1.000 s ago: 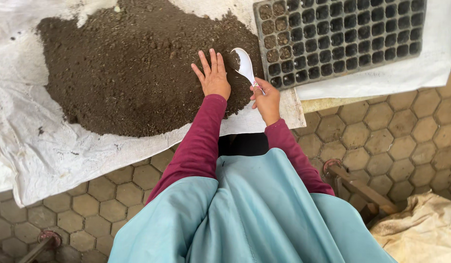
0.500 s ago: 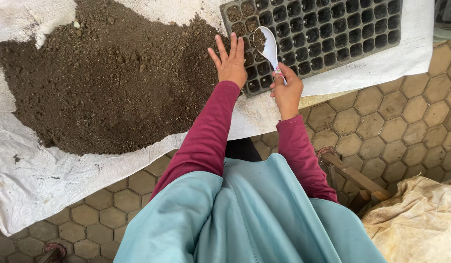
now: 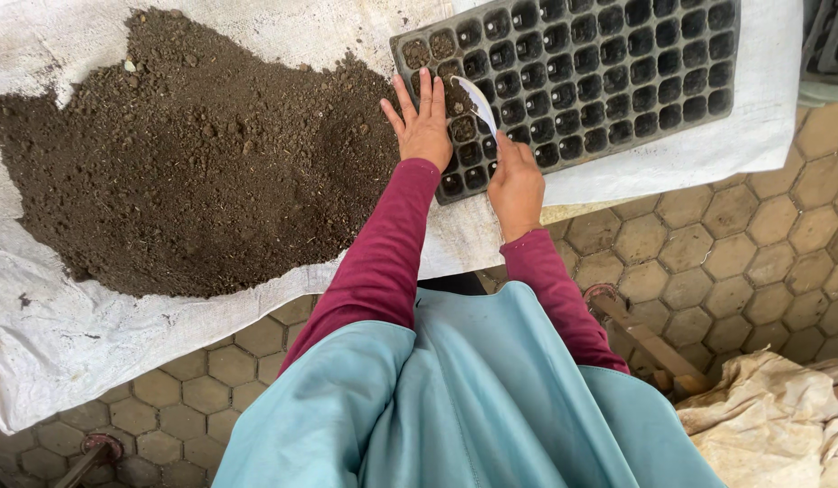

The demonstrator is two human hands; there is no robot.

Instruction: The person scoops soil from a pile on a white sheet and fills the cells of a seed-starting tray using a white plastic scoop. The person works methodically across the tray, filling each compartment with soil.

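A black seedling tray (image 3: 618,63) with many small cells lies on a white sheet (image 3: 57,334), to the right of a big heap of dark soil (image 3: 193,172). My left hand (image 3: 423,125) rests flat with fingers spread on the tray's near left corner. My right hand (image 3: 515,179) grips a white spoon (image 3: 476,101), whose bowl is tipped over cells at the tray's left end. A few of those left cells hold soil; the others look dark and hollow.
The ground is paved with tan hexagonal tiles (image 3: 726,226). A rusty metal bar (image 3: 649,339) and a crumpled pale sack (image 3: 772,416) lie at the lower right. Another dark tray edge (image 3: 830,36) shows at the top right. My light blue garment fills the bottom.
My right hand has carried the spoon from the soil heap's edge over to the tray's left cells. My left hand has shifted from the soil edge onto the tray's corner.
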